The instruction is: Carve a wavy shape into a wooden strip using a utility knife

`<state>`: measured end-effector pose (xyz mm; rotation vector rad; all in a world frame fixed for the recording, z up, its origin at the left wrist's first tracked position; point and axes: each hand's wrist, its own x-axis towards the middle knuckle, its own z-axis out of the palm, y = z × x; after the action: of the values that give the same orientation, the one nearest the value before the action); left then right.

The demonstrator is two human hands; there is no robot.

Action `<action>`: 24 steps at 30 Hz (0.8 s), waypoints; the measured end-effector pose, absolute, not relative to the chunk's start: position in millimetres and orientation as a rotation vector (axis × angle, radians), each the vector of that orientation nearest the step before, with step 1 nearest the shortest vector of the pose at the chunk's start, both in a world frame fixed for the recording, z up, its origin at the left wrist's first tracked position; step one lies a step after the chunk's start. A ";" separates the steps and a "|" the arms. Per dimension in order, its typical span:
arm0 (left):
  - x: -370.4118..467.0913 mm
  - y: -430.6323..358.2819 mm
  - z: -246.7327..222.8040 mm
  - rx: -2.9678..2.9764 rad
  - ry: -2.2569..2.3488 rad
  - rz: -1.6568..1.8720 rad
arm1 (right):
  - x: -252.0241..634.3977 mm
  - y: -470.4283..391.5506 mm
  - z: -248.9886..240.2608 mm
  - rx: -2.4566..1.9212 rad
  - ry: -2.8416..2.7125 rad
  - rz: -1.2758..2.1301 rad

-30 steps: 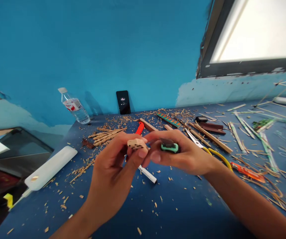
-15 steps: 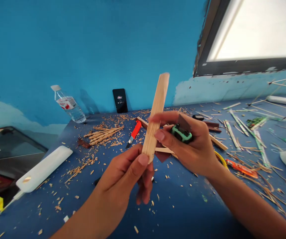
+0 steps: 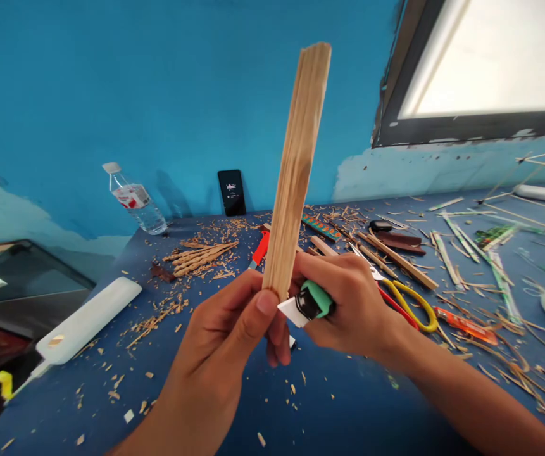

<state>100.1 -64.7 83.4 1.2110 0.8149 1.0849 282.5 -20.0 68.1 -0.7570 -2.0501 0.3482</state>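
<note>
Nearly upright: grooved wooden strip (image 3: 295,164) in left hand (image 3: 218,348)

Pinched at the foot between thumb and fingers, rising from them toward one o'clock; pale, flat, long. Wrapped in the right hand (image 3: 355,307), just beside at three o'clock: green-and-black knife (image 3: 317,299). Pointed toward nine o'clock: flat blade (image 3: 293,312), contact unclear. Strewn over smooth blue table (image 3: 343,411): thin shavings (image 3: 161,318).

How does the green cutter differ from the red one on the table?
The green cutter is gripped in the right hand, while the red cutter lies on the table. The green cutter's blade shows plainly; the red cutter's blade is partly hidden behind the left hand. Both have a blade out.
</note>
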 end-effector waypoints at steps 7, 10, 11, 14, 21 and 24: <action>105.0 -62.8 82.0 1.246 0.780 1.106 | 283.8 -20.3 69.9 -0.833 -2.095 0.373; 105.8 -63.4 80.9 1.217 0.784 1.103 | 282.8 -21.9 69.3 -0.896 -2.109 0.388; 106.0 -63.9 80.4 1.216 0.792 1.103 | 282.0 -22.5 69.0 -0.922 -2.109 0.403; 106.7 -65.1 78.5 1.239 0.808 1.114 | 278.4 -23.2 66.8 -1.009 -2.079 0.438; 112.1 -64.0 70.6 1.242 0.845 1.206 | 271.0 -21.7 59.0 -1.121 -1.979 0.379; 115.5 -61.4 66.3 1.197 0.856 1.246 | 268.5 -19.9 56.3 -1.182 -1.958 0.324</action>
<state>115.5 -61.4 66.3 1.1973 0.8564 1.2457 268.5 -19.9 56.3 -1.1823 -1.9581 0.3240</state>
